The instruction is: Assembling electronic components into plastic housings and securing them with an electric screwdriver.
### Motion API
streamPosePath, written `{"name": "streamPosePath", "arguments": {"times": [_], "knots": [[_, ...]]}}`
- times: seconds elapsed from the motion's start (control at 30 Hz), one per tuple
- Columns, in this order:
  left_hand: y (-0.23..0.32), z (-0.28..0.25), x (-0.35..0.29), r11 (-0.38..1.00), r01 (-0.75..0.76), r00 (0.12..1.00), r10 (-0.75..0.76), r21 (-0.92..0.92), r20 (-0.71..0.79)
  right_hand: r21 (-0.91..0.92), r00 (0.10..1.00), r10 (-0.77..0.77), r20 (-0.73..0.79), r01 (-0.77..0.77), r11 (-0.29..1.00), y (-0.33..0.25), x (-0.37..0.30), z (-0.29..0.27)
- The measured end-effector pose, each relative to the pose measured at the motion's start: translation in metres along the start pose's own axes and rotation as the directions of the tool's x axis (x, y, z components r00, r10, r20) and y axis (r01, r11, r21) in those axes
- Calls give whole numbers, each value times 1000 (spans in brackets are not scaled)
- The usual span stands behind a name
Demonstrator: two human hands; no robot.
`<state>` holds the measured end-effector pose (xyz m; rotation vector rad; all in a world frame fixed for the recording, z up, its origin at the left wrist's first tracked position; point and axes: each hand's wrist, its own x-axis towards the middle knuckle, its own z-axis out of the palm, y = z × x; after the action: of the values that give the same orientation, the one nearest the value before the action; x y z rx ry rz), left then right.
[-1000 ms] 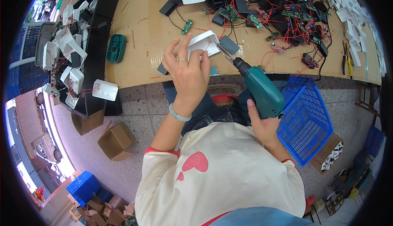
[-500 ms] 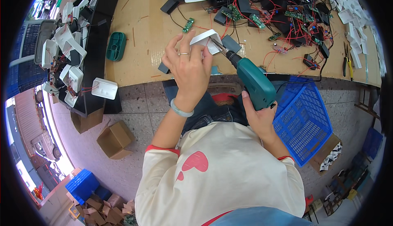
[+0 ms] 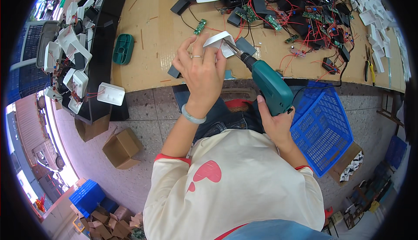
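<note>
My right hand (image 3: 278,124) grips a green electric screwdriver (image 3: 272,85), whose cable runs off to the right. Its metal tip reaches inside a white plastic housing (image 3: 223,40) at the table's front edge. With thumb and fingers closed on the housing's near left side, my left hand (image 3: 201,68) steadies it; the fingertips are partly hidden. A small green circuit board (image 3: 200,26) lies just beyond that hand. Beside the housing rests a flat dark grey piece (image 3: 246,46). What the tip touches inside the housing cannot be made out.
Tangled red wires (image 3: 311,35), black boxes and circuit boards crowd the far right. White housings (image 3: 376,31) pile at the right edge, near yellow-handled pliers (image 3: 370,68). A green tray (image 3: 123,49) lies left, beside a black bin (image 3: 102,44). A blue basket (image 3: 324,129) stands below the table.
Almost nothing differs. The housing and the screwdriver's tip have shifted very slightly; both hands keep their hold.
</note>
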<state>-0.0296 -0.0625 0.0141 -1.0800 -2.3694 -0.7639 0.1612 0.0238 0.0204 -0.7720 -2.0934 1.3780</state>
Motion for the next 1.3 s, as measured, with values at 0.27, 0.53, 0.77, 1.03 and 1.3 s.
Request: {"name": "streamPosePath", "arguments": {"times": [0.27,0.53,0.77,1.03,1.3], "knots": [[0,0,0,1000,3,1000,-3,-13,1,-7,1000,-19,7,19,1000,-1,1,-1],[1,-2,2,1000,10,1000,-10,-1,19,-64,998,-34,49,37,997,1,0,-4],[-1,-3,2,1000,2,1000,-2,4,22,-72,997,-66,51,69,995,2,-2,-4],[-1,-2,1,1000,2,1000,-3,12,19,-40,998,-39,50,41,998,0,-5,-6],[-1,-2,1,1000,4,1000,-4,15,23,-49,999,-14,40,16,999,2,-6,-3]]}}
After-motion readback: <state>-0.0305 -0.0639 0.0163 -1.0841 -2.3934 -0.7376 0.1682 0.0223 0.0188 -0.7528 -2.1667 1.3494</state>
